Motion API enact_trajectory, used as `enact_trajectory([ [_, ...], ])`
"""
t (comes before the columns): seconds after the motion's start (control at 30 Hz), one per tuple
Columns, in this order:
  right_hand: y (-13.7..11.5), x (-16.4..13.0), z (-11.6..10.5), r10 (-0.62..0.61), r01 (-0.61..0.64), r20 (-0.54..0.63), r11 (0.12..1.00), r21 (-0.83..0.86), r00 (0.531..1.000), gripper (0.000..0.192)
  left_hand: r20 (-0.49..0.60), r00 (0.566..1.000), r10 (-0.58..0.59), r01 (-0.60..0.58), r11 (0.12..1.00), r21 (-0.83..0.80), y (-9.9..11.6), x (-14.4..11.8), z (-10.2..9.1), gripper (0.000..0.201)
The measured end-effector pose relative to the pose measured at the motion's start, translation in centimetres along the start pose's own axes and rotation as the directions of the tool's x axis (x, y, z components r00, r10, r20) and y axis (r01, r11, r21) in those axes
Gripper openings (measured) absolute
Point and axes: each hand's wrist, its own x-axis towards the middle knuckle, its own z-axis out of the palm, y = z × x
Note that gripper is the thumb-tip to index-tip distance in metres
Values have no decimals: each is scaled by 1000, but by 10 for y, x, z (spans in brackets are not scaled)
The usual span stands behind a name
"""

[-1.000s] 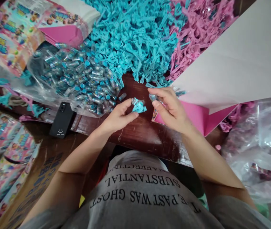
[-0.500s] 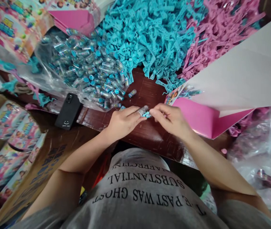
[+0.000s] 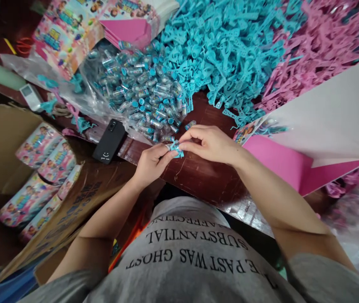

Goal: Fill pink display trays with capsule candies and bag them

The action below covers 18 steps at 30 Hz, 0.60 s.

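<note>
My left hand (image 3: 151,162) and my right hand (image 3: 210,144) meet over the dark wooden table (image 3: 204,179), both pinching a small blue plastic piece (image 3: 176,147) between their fingertips. A small clear capsule seems to sit with it in the left fingers, mostly hidden. Just beyond lies a heap of clear capsules with blue caps (image 3: 147,97) on a plastic bag. One loose capsule (image 3: 190,124) lies beside my right hand.
Big piles of blue plastic pieces (image 3: 226,46) and pink plastic pieces (image 3: 318,46) fill the far side. A white and pink sheet (image 3: 321,122) lies at right. A black phone (image 3: 109,140) rests at left, near an open carton of printed packs (image 3: 37,168).
My hands came together from apart and now both hold the blue piece. They moved slightly left toward the capsule heap, and the view swung left.
</note>
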Motion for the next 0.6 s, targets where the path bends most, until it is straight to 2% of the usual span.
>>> enact_trajectory([
  [0.07,10,8,0,112,-112,-4,989,-101,994,41,1,999,-48,48,999,-17,-4,-5,2,47],
  [0.17,35,23,-2,264,-261,-42,897,-356,964,37,103,963,-248,266,935,-235,-8,-8,7,49],
  [0.23,48,31,-2,319,-277,-1,822,-498,948,35,173,932,-319,361,866,-347,-8,-8,10,45],
  [0.27,51,32,-2,331,-271,19,803,-530,944,31,177,931,-320,364,859,-361,-7,-7,11,42],
  [0.37,40,13,-1,292,-253,9,842,-477,956,26,141,952,-273,304,899,-314,-5,-5,14,34],
  [0.5,9,-47,-1,122,-105,63,969,-223,990,29,176,954,-244,290,902,-319,-3,-3,20,31],
  [0.6,-4,-84,0,38,-35,27,994,-105,999,30,215,953,-212,276,902,-332,2,3,30,29],
])
